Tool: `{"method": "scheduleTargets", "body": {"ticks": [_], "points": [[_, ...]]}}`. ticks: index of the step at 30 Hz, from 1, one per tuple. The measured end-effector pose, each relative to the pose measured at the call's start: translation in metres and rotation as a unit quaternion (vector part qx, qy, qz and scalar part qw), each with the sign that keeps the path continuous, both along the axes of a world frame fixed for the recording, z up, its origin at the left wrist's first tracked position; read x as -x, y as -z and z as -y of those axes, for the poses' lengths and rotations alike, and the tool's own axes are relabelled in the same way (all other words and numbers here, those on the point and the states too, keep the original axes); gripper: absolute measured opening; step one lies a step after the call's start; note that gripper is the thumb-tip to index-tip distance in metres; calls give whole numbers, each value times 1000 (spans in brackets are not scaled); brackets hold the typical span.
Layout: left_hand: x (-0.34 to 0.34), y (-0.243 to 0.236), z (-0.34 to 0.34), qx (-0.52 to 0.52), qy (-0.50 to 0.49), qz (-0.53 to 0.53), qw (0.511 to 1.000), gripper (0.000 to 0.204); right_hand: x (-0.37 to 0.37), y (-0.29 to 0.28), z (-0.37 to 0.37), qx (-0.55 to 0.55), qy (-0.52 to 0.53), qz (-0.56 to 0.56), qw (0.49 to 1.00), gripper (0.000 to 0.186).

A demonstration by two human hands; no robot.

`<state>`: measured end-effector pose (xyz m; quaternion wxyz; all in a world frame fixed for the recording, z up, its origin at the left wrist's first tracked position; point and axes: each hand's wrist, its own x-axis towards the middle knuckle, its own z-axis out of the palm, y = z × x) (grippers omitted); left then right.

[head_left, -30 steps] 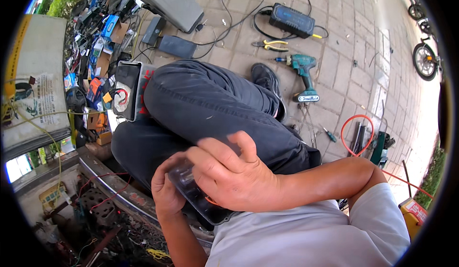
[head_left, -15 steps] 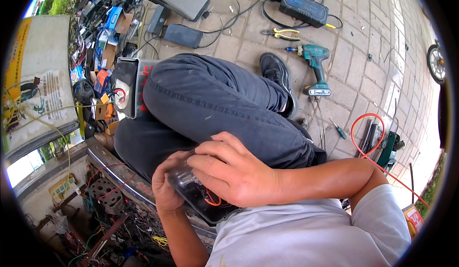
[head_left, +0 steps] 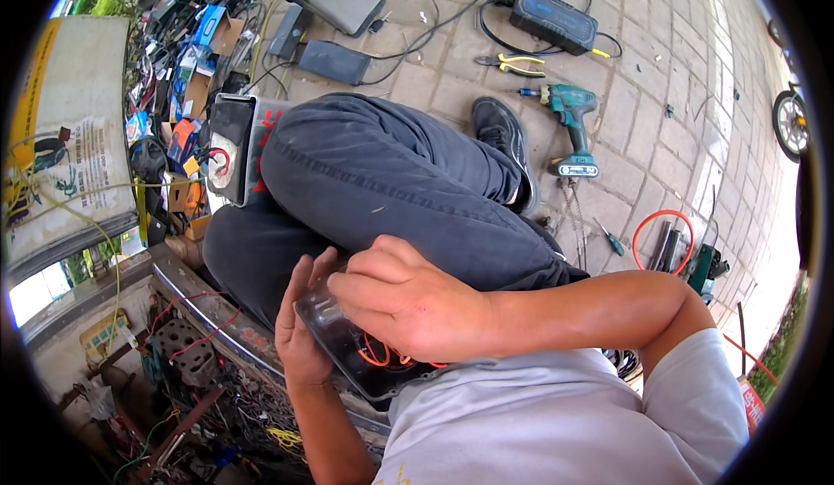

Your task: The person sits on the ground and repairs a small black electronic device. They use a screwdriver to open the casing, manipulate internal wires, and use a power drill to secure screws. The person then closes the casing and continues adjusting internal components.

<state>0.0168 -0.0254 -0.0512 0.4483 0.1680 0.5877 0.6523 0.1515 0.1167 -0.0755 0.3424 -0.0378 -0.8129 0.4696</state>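
Head view, right hand point(head_left: 408, 304) over dark case point(head_left: 352, 355), orange wires point(head_left: 376, 364) partly hidden

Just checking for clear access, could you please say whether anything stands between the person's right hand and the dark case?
Nothing visible does: the right hand is over the dark case, fingertip contact hidden; the left hand is at its left side.
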Motion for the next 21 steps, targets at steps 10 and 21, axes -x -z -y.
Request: {"method": "scheduleTargets", "body": {"ticks": [10, 21], "points": [[-41, -20, -11, 144, -195, -330, 912, 30, -1, 7, 2, 41, 16, -42, 998, 27], [-54, -44, -8, 309, -195, -330, 870, 10, 6, 9, 23, 20, 38, -27, 999, 26]]}}
